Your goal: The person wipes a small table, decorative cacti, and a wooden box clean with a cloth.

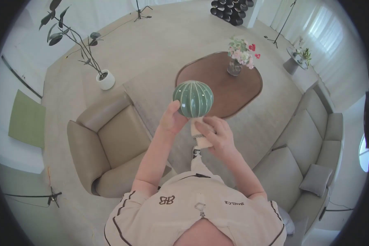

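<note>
Green ribbed globe [193, 100] sits gripped by the left fingers [175, 106], just beyond the right fingers [206, 130], which clasp a pale cloth [201, 142]; its glossy curve could slip and drop if the left hold loosens.

Rounded brown table [233, 94] with a glass vase [234, 68] of flowers [242, 53]

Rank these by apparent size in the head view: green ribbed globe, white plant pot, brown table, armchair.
1. armchair
2. brown table, partly hidden
3. green ribbed globe, held nearer the camera
4. white plant pot

Real size of the last two: unsure.
</note>
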`<state>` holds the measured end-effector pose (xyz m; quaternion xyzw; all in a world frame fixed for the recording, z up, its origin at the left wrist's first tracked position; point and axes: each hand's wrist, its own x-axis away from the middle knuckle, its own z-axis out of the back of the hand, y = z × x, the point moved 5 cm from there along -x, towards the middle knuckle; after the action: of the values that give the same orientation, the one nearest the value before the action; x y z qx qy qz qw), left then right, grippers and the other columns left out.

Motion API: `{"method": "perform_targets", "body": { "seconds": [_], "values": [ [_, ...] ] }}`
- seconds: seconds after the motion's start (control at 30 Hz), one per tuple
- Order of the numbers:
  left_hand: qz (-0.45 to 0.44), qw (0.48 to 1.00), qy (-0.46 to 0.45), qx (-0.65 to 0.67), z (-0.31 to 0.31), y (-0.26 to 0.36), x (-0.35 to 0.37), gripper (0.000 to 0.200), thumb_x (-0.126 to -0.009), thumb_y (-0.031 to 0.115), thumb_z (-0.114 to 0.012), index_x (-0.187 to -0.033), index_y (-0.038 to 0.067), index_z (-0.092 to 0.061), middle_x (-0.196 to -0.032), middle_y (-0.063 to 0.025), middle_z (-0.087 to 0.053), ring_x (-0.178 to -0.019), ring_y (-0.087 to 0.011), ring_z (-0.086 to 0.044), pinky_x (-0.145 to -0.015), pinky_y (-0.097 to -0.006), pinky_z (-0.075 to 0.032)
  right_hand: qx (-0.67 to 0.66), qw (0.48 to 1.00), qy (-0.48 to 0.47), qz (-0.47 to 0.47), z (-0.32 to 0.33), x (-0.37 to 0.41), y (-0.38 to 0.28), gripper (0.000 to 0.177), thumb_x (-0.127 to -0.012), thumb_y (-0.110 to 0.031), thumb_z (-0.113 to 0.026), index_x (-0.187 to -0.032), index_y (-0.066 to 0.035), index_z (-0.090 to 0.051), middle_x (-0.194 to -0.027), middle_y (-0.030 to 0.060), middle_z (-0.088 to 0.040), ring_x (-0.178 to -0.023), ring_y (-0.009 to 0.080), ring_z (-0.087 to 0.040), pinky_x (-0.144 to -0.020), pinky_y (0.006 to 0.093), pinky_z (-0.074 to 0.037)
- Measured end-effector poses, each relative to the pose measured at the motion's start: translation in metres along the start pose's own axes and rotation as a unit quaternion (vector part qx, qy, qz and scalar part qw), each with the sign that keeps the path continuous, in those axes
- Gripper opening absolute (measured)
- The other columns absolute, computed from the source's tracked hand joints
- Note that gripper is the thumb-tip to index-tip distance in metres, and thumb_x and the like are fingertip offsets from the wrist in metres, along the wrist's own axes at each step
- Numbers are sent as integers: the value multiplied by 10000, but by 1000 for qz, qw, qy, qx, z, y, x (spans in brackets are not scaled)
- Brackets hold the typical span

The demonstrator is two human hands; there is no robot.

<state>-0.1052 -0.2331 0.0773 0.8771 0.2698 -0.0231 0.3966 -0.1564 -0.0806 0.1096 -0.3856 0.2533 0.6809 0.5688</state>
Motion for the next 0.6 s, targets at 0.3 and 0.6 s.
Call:
{"method": "perform_targets", "body": {
  "seconds": [0.3, 0.6],
  "values": [
    [5, 1000, -4, 7, 16, -5, -121, 910, -697, 420, -778, -1406, 88, -313, -1265, -116, -509, -1081, -248, -569, -808, -367, -516, -445, 759, 206, -428, -31, -59, 172, 556, -753, -178, -714, -1239, -90, -458, -1166, 77, -561, -1052, 180, -544, -875, 312, -447],
    [-67, 978, 183, -67, 46, 15, -198, 678, -859, 506, -589, -1403, 175, -357, -1283, -39, -517, -1115, -158, -531, -842, -281, -492, -427, 853, 210, -215, -84, -114, 236, 421, -912, -211, -542, -1229, 62, -497, -1258, 198, -504, -1160, 315, -488, -945, 406, -431]
  ]
}}
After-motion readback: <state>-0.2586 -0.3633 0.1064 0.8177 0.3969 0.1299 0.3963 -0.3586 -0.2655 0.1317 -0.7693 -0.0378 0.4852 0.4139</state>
